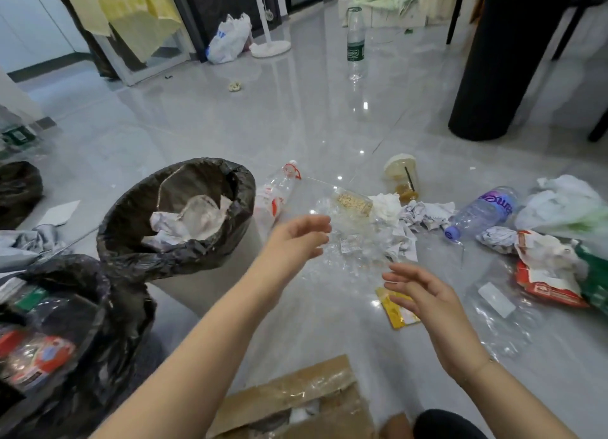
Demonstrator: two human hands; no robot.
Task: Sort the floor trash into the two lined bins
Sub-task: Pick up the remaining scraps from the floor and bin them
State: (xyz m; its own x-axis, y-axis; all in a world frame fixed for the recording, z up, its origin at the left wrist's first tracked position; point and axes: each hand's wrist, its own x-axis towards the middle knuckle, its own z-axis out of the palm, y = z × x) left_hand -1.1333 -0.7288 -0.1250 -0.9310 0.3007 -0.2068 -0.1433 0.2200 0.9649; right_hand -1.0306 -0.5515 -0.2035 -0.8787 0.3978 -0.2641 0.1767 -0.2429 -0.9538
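1. Between both hands: left hand point(297, 238) and right hand point(424, 294) hover with fingers relaxed, holding nothing, over a crumpled clear plastic bag point(348, 241) on the floor.
2. Left of the left hand: lined bin point(184, 215) with paper and plastic inside; second lined bin point(59, 307) nearer the left forearm, holding bottles and wrappers.
3. Right of the right hand: purple-label bottle point(483, 210), crumpled paper point(424, 215).
4. Advice: gather the bag from both sides, keep its grain-like contents from spilling.

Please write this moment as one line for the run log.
left hand: open, over clear plastic wrap | right hand: open, over yellow packet | white bin: holds crumpled paper | trash remains on floor
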